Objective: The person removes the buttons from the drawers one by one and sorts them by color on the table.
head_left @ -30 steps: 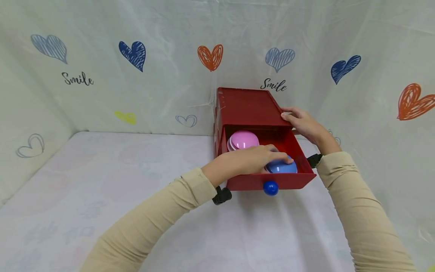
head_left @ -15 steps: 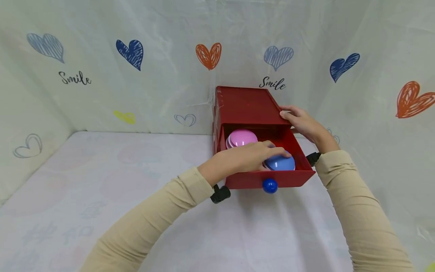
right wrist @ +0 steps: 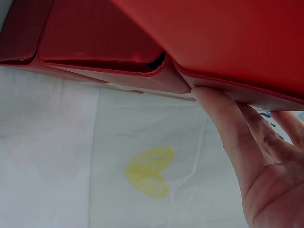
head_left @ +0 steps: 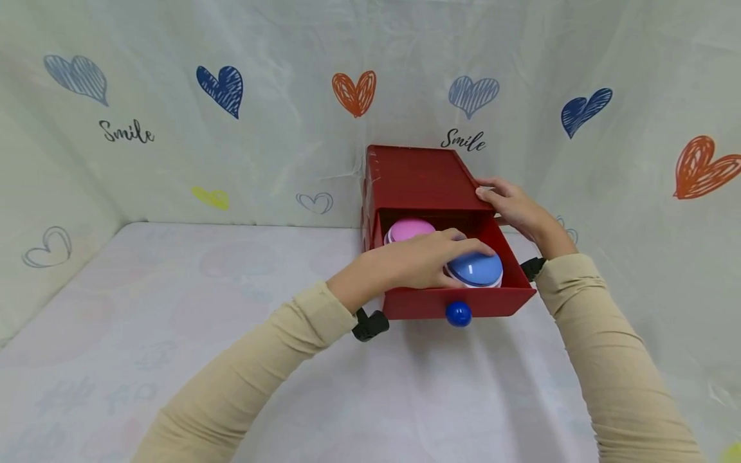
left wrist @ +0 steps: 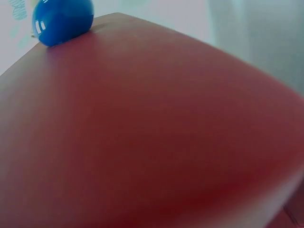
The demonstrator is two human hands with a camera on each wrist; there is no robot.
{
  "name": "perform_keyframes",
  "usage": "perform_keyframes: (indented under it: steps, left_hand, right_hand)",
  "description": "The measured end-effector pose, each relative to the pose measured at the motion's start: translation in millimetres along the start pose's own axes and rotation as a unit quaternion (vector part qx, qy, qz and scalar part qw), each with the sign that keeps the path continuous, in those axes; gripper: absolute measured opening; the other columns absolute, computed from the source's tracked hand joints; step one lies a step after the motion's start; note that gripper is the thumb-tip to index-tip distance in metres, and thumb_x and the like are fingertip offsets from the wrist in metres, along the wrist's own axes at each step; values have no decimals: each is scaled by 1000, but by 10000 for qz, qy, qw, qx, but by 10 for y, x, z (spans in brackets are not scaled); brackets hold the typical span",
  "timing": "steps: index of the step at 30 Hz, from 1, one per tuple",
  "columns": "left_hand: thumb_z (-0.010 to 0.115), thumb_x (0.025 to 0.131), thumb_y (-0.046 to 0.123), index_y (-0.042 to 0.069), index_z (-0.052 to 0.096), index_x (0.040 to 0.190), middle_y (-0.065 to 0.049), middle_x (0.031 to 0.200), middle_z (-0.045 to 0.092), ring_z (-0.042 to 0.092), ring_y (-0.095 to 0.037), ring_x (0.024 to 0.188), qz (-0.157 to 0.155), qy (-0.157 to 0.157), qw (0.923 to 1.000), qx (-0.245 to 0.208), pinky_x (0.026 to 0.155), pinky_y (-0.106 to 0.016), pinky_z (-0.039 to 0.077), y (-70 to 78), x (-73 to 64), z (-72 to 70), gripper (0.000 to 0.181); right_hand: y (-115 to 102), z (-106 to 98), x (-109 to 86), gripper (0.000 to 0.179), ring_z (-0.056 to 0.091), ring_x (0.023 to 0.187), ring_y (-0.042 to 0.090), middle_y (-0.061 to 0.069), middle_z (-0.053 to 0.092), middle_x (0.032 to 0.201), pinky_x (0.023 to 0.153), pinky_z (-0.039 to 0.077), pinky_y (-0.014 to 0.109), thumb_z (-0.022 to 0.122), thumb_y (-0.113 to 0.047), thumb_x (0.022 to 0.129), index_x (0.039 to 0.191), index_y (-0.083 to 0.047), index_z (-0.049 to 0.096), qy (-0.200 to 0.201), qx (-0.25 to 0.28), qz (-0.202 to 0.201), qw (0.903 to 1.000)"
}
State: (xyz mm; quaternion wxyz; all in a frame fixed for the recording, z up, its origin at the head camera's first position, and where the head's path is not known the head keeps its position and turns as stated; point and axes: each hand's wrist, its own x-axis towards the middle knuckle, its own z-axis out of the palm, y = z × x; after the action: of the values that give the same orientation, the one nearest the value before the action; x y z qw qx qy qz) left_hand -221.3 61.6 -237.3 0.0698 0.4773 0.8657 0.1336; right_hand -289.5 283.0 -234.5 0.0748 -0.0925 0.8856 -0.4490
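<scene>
A red drawer box (head_left: 425, 180) stands at the back, its drawer (head_left: 417, 305) pulled out by a blue ball knob (head_left: 459, 314). My left hand (head_left: 417, 257) reaches into the drawer and grips a blue dome-topped round thing with a white base (head_left: 476, 269), which sits tilted at the drawer's front. A similar pink one (head_left: 410, 228) lies behind it on the left, partly covered by this hand. My right hand (head_left: 518, 209) holds the box's right top edge. In the right wrist view its fingers (right wrist: 228, 123) meet the red edge. The left wrist view shows mostly red drawer surface.
The box rests on a white cloth-covered table (head_left: 173, 334). Close behind it hangs a pale curtain (head_left: 272, 141) printed with hearts and the word Smile. Black wrist cameras (head_left: 370, 325) ride near both wrists.
My left hand has drawn up and slightly left, and the blue domed thing has come up with it, showing its white base. My right hand stays at the box's edge.
</scene>
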Motion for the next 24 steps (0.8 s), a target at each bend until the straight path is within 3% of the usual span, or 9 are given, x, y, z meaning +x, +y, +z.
perform_keyframes:
  steps: [7, 15, 24]
  left_hand:
    - [61, 88, 38, 34, 33, 141, -3, 140, 38, 42, -15, 124, -112, 210, 9990, -369, 97, -32, 46, -60, -93, -57, 60]
    - [63, 85, 42, 38, 34, 141, -1, 139, 40, 44, -14, 123, -350, 776, 9957, -363, 95, -31, 47, -101, -265, -196, 62]
    - [65, 83, 39, 37, 40, 137, -3, 135, 42, 41, -18, 122, -462, 1544, 9855, -531, 90, -33, 50, -214, -512, -301, 59]
  right_hand:
    - [-8, 0, 6, 60, 44, 123, 39, 23, 35, 143, 100, 38, 56, 36, -40, 99, 149, -11, 18, -39, -26, 25, 10000]
    - [-10, 17, 11, 61, 45, 122, 37, 22, 37, 143, 99, 40, 54, 35, -41, 99, 149, -12, 17, 0, -83, 43, 10000]
    - [-9, 1, 22, 62, 43, 123, 38, 22, 34, 144, 99, 40, 54, 35, -40, 99, 149, -12, 15, -73, -66, 70, 9999]
